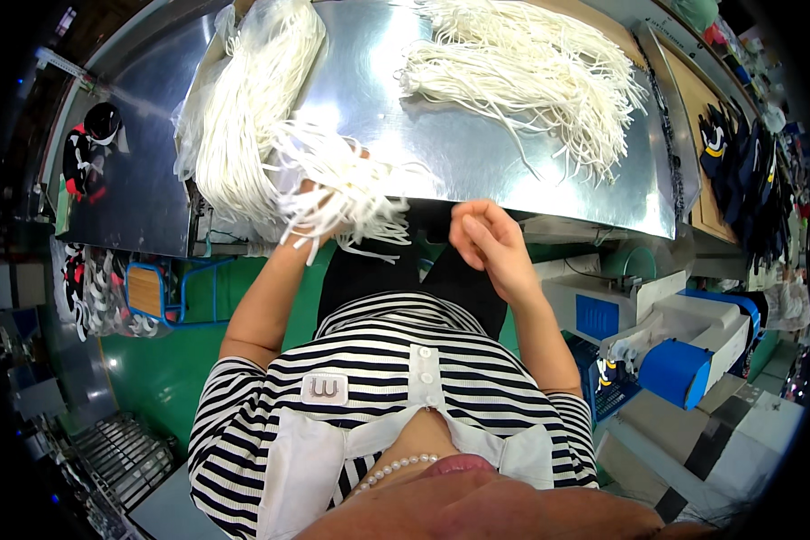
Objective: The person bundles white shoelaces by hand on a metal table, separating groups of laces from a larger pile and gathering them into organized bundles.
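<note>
Hiding most of the left hand (311,189), a loose bunch of white cords (351,202) flopped over it at the table's (369,85) near edge. The hand held the bunch, but I couldn't see its fingers well. The right hand (490,236) was half curled by the same edge; I couldn't tell if it pinched anything. A long white bundle (252,108) lay left, its far end cut off. Another white pile (549,81) lay far right, partly cut off too.

Bright, glare on tabletop (364,72), bent edges
</note>
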### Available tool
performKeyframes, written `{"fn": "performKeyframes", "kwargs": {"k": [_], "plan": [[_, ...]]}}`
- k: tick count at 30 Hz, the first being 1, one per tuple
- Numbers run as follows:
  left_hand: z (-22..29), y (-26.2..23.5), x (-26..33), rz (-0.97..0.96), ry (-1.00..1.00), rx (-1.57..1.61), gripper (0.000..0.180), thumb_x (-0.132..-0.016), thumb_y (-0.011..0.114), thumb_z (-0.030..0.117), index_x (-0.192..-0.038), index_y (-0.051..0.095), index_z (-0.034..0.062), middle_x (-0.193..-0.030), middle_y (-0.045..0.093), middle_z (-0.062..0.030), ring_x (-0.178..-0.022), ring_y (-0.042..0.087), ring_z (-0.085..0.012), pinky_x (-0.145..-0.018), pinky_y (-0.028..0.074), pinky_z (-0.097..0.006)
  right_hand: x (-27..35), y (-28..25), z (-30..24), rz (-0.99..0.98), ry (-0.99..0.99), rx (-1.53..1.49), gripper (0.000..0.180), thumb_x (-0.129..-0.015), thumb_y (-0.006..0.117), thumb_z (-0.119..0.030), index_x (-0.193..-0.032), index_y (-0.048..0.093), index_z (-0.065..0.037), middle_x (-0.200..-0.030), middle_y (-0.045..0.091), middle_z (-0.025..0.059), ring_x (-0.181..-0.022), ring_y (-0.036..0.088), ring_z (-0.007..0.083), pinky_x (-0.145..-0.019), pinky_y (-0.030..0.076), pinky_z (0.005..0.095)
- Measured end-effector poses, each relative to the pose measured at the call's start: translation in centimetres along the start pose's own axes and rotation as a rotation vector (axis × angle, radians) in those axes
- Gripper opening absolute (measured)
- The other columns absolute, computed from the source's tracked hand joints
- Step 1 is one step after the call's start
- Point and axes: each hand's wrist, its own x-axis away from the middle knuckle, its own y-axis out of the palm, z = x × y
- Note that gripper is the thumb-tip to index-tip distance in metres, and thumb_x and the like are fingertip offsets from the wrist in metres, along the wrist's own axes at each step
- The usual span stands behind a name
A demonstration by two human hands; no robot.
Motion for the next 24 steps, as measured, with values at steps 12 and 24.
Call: {"fn": "performKeyframes", "kwargs": {"k": [12,24], "plan": [[2.3,4.9,0.3,0.191,-0.094,-0.414,0.036,-0.089,0.060,0.022,-0.116,0.053,-0.0003,-0.110,0.060,-0.0124,-0.097,0.060,-0.0203,-0.086,0.051,-0.034,-3.3,-0.1,0.5,0.034,-0.098,0.019,0.010,-0.088,0.064,-0.013,-0.094,0.061,-0.004,-0.077,0.059,-0.0029,-0.061,0.041,0.0045,-0.059,0.034,0.0184],[2.9,4.0,-0.1,0.202,0.155,-1.762,0.033,-0.096,0.042,0.026,-0.119,0.054,0.0059,-0.114,0.056,-0.0149,-0.104,0.054,-0.0266,-0.094,0.041,-0.041,-2.1,0.9,-0.1,-0.050,-0.071,-0.014,0.029,-0.092,0.059,-0.018,-0.116,0.051,-0.004,-0.102,0.056,0.0069,-0.092,0.053,0.0129,-0.071,0.043,0.0247]]}}
